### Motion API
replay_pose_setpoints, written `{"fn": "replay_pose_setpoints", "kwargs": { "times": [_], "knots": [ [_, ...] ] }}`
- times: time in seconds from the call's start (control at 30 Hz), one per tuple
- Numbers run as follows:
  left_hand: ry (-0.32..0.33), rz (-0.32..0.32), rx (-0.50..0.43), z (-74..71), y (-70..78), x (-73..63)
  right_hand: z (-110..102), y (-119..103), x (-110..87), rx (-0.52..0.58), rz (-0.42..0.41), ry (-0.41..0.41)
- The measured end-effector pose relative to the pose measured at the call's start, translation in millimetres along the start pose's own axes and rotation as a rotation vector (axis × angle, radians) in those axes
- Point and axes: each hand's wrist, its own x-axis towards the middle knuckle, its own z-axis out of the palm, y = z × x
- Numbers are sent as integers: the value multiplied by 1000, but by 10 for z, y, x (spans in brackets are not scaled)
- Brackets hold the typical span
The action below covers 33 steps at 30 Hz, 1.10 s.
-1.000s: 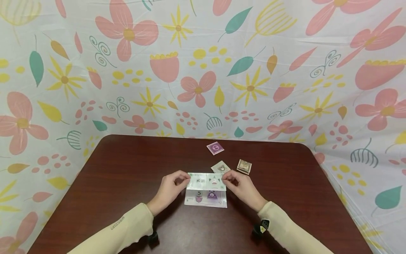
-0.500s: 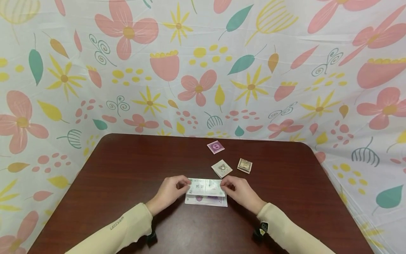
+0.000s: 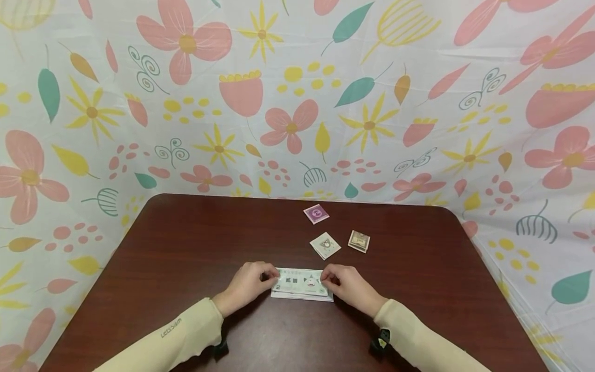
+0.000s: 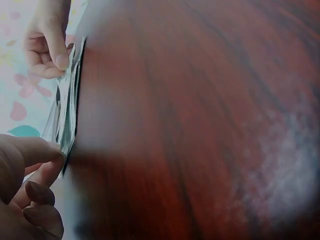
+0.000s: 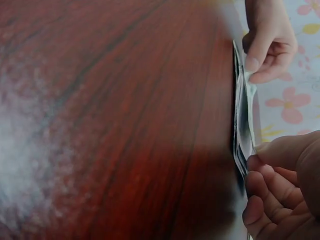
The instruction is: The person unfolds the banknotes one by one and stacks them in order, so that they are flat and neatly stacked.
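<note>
A toy banknote (image 3: 301, 284) printed with little animals lies folded lengthwise near the front middle of the dark wooden table (image 3: 195, 248). My left hand (image 3: 251, 283) pinches its left end and my right hand (image 3: 346, 285) pinches its right end, pressing the folded top half down onto the lower half. In the left wrist view the note (image 4: 66, 112) shows edge-on between my left fingers (image 4: 37, 155) and the other hand (image 4: 47, 45). The right wrist view shows the note (image 5: 242, 125) the same way, with my right fingers (image 5: 272, 165) on its near end.
Three small folded notes lie behind the hands: a purple one (image 3: 316, 213), a pale one with a bear face (image 3: 325, 245) and a brownish one (image 3: 359, 241). A flowered cloth (image 3: 297, 93) hangs round the table on all far sides.
Both hands brought the note's upper half down toward me. It stood open a second ago, was half folded after that, and now lies nearly flat on the lower half.
</note>
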Motion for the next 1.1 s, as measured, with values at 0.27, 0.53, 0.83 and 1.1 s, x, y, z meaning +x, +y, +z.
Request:
{"fn": "replay_pose_setpoints", "kwargs": {
  "times": [0.27,0.53,0.83,1.1],
  "knots": [
    [-19,12,21,-8,-16,18,18,5,24,-18,20,-28],
    [-48,-10,60,-18,-33,20,23,-27,45,-91,30,-47],
    [-55,-3,108,-30,-32,26,17,-10,28,-112,22,-43],
    [-64,6,109,-28,-14,15,-41,49,-9,-86,53,-39]
  ]
}}
